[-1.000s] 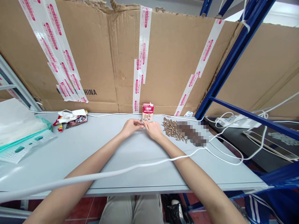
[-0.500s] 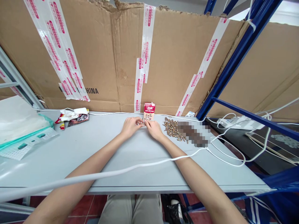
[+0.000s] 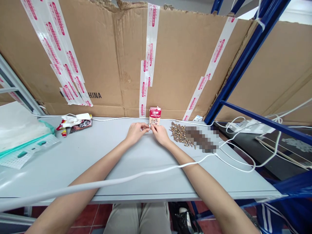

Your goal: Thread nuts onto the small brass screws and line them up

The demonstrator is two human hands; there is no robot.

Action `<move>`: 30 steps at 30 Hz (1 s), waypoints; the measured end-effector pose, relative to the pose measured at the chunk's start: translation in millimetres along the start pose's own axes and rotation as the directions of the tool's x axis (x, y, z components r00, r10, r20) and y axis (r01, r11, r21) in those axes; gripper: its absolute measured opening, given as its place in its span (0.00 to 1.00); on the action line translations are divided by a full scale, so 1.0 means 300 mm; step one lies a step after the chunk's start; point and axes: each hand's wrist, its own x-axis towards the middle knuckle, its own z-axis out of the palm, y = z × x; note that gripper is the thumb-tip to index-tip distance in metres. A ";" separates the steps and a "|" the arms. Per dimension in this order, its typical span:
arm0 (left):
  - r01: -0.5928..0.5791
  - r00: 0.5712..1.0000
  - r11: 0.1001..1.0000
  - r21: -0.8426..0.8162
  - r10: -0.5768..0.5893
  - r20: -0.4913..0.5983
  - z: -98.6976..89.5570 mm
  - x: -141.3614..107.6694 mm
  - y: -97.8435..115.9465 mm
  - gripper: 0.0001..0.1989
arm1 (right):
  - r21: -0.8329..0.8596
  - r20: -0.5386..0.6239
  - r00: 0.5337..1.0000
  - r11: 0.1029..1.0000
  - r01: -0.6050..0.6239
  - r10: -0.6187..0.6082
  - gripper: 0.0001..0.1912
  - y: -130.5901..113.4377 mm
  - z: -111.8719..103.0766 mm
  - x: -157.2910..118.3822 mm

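Note:
My left hand [image 3: 136,132] and my right hand [image 3: 159,134] meet fingertip to fingertip over the grey table, just in front of a red and cream drink carton [image 3: 155,115]. Both are closed in a pinch around something small and shiny, too tiny to make out. To the right of my right hand lies a loose pile of small brass-coloured metal parts [image 3: 179,132]. A blurred-out dark patch adjoins the pile on its right.
A white cable [image 3: 136,176] crosses above my forearms. Crumpled snack wrappers [image 3: 81,124] and a plastic bag [image 3: 19,130] lie left. Cardboard [image 3: 102,58] stands behind the table; a blue metal frame [image 3: 240,70] and a power strip [image 3: 251,126] are right.
The view has shifted very slightly. My fingertips have moved a little around the small piece; both hands remain pinched together in the same place.

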 end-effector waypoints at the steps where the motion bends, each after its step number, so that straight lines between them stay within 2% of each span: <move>1: -0.004 1.000 1.000 0.007 0.005 -0.003 0.000 0.000 0.001 0.09 | 0.007 -0.003 1.000 1.000 0.001 -0.001 0.24 0.001 0.001 0.000; 10: -0.016 0.999 1.000 0.014 0.016 0.030 -0.005 -0.005 0.005 0.13 | 0.001 -0.029 1.000 1.000 -0.009 0.009 0.24 0.003 -0.010 0.006; 13: -0.035 0.999 0.999 0.025 0.034 0.011 -0.004 -0.007 0.001 0.12 | 0.004 -0.036 0.999 1.000 0.000 0.000 0.23 0.001 -0.010 0.005; 18: -0.103 0.995 0.982 0.161 0.103 0.011 -0.001 -0.008 -0.004 0.10 | 0.006 -0.026 0.999 1.000 0.025 -0.024 0.22 0.001 -0.002 0.000; 21: -0.121 0.993 0.975 0.189 0.119 0.024 0.000 -0.008 -0.002 0.11 | -0.002 -0.033 0.999 0.999 0.036 -0.036 0.22 0.004 0.000 0.000; 27: -0.121 0.992 0.972 0.202 0.114 0.048 0.003 -0.009 -0.001 0.13 | -0.038 -0.021 0.999 0.999 0.038 -0.039 0.22 0.004 0.000 -0.001; 30: -0.095 0.995 0.973 0.211 0.090 0.033 -0.004 -0.006 -0.005 0.14 | -0.100 -0.025 0.999 0.995 0.023 -0.026 0.23 -0.002 -0.021 0.005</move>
